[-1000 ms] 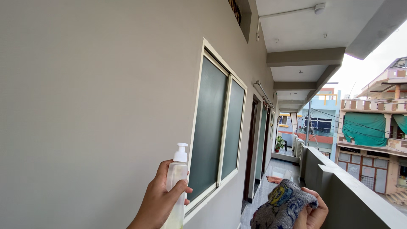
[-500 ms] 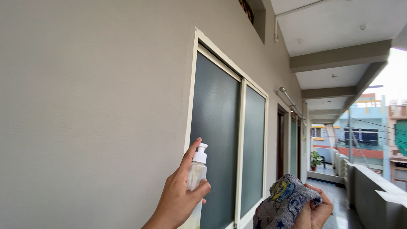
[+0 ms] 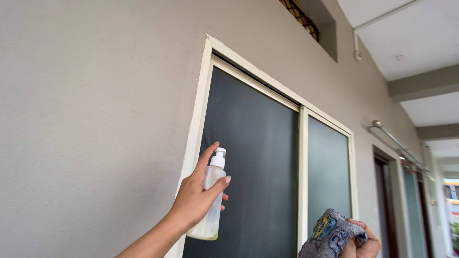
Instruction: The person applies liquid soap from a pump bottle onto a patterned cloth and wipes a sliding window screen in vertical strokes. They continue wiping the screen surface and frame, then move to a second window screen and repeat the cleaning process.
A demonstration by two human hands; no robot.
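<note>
- Closing on the window: over the last second the view has swung from down the corridor onto the wall, and the dark frosted sliding window (image 3: 258, 181) now fills the middle of the frame where it was earlier seen at an angle.
- Left hand (image 3: 193, 200): grip clamped round a clear pump spray bottle (image 3: 210, 205) with a white nozzle and pale yellowish liquid. The bottle has risen from the bottom edge of the view to mid-height and stands just in front of the left pane, near the cream window frame (image 3: 196, 124) at 9 o'clock of the glass.
- Index finger: it has moved from the bottle's side to lie up beside the pump head; whether it is pressing cannot be told. No spray or wet mark shows on the glass.
- Right hand (image 3: 361, 241): grip closed on a bunched grey cloth (image 3: 330, 234) with a coloured print, low at 5 o'clock, below the right pane and not touching it. Its hold is unchanged across the pictures.
- Judgement: the bottle is now presented to the glass and the cloth held in reserve, so wetting looks to be in hand and wiping not yet begun.
- Surroundings: plain grey wall (image 3: 95, 119) at 9 o'clock, a metal rail (image 3: 394, 141) at 3 o'clock.
</note>
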